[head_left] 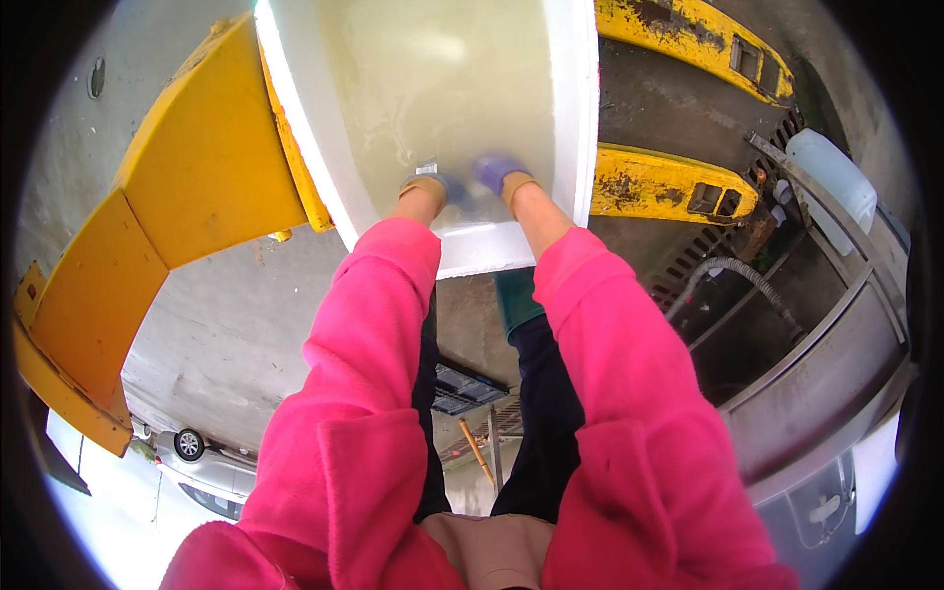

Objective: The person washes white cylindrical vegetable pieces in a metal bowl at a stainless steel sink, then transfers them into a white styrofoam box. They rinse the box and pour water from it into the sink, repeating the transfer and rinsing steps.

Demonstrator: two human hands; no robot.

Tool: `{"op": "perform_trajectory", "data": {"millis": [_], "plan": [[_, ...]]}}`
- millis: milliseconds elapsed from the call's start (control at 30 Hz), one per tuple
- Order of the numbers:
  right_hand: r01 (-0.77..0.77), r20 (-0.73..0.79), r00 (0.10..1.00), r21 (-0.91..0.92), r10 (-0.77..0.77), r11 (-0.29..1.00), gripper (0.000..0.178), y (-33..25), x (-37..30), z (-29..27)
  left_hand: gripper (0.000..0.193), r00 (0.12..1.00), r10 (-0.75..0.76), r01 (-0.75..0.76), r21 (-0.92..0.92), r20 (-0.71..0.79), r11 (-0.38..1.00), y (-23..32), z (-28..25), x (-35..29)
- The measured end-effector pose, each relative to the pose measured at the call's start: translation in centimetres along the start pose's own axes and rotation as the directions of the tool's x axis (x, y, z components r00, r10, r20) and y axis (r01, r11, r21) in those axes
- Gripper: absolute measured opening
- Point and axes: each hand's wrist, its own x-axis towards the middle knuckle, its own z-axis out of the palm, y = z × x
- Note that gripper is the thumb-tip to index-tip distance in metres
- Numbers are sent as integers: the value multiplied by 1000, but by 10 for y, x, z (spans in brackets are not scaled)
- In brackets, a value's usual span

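Note:
Both my hands reach into a long white box [578,138] filled with cloudy, yellowish water [442,88]. My left hand [444,185], in a bluish glove with a tan cuff, dips in close to the near wall. A small pale piece [426,167] shows beside it, too small to name. To its right, my right hand [499,170] wears a purple-blue glove and is smeared by motion. Blur and murky water hide the fingers of both hands, so whether they grip anything is unclear. The pink sleeves are turned up above the wrists.
Worn yellow forks [678,187] stick out right of the box; a large yellow metal body [197,147] stands left. At right are a ribbed grey hose [733,265], a metal trough [826,374] and a pale blue container [834,182]. A dark plastic crate [467,386] lies behind my legs.

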Motion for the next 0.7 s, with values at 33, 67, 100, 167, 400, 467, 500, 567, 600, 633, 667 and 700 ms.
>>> {"op": "perform_trajectory", "data": {"millis": [33, 67, 100, 167, 400, 467, 500, 567, 600, 633, 667, 700], "plan": [[-49, -26, 998, 16, 49, 999, 41, -3, 2, 1, 49, 1000, -11, 12, 55, -4, 998, 0, 2, 6], [-79, -27, 996, 2, 79, 997, 40, -4, 3, 2, 47, 1000, -23, 24, 109, -7, 994, 0, 4, 10], [-107, -30, 994, -12, 106, 994, 38, -6, 4, 2, 45, 998, -32, 38, 111, -54, 993, 1, 5, 11], [-107, -43, 994, -62, 105, 992, 35, -7, 5, 2, 43, 990, -64, 67, 17, -129, 998, 4, 4, 7], [66, 123, 991, -181, -44, 981, 34, 24, 22, 17, 39, 965, -132, 90, -188, -225, 978, 14, -20, -45], [108, 160, 984, -187, -79, 976, 36, 45, 38, 37, 38, 972, -90, 69, -101, -219, 992, 11, -28, -62], [98, 144, 987, -188, -71, 977, 37, 55, 48, 48, 38, 974, -66, 55, -57, -215, 997, 9, -32, -70], [29, 24, 999, -152, -25, 988, 38, 73, 69, 67, 36, 980, -7, 13, 32, -199, 999, 9, -41, -89], [9, -13, 1000, -140, -11, 990, 39, 80, 74, 74, 36, 982, 24, -10, 76, -187, 997, 10, -46, -99], [-26, -25, 999, -141, 23, 990, 39, 81, 78, 77, 35, 983, 57, -37, 112, -176, 993, 12, -50, -111], [-63, -37, 998, -145, 58, 987, 40, 80, 78, 76, 35, 982, 88, -65, 142, -167, 988, 15, -55, -122], [-102, -51, 994, -150, 95, 983, 40, 76, 74, 70, 34, 978, 125, -98, 159, -165, 982, 19, -60, -133]]}}
